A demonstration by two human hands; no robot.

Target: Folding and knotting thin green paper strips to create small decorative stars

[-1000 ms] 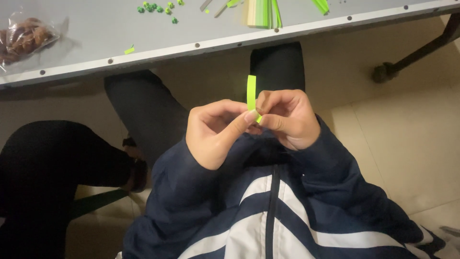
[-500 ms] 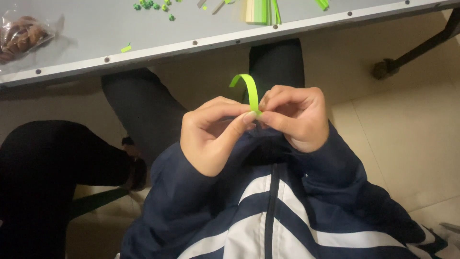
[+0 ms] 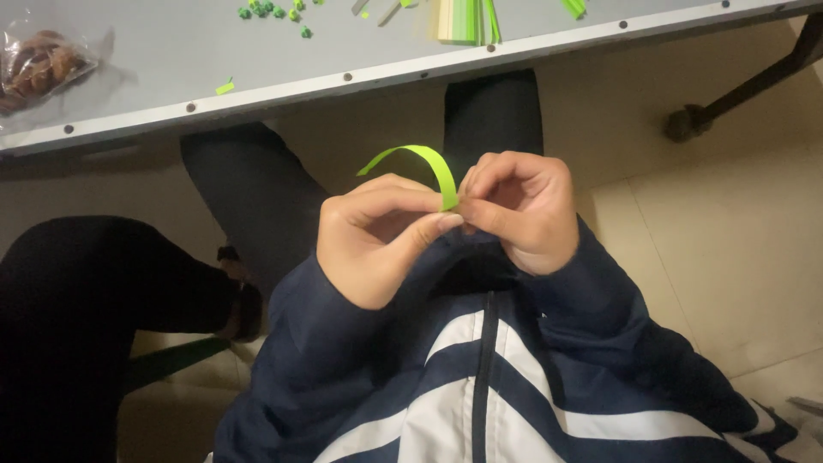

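- Spanning the top of the frame: grey table [image 3: 154,64], edge dotted with dark screw heads; pale tiled floor below, dark table leg [image 3: 737,90] at upper right.
- Table clutter: clear bag of brown snacks [image 3: 39,64] upper left, small folded green paper bits [image 3: 270,11] top centre, one loose green scrap [image 3: 225,87], stack of green and cream paper strips [image 3: 467,19] top centre-right.
- Lime green paper strip [image 3: 424,163] at frame centre, below the table edge: narrow, flat, bent in an arch, free end pointing left and down.
- Left hand [image 3: 373,236]: thumb and forefinger pinched on the strip's lower end.
- Right hand [image 3: 519,210]: fingers curled, fingertips gripping the same end, touching the left hand.
- Navy jacket with white stripes fills the bottom of the frame.
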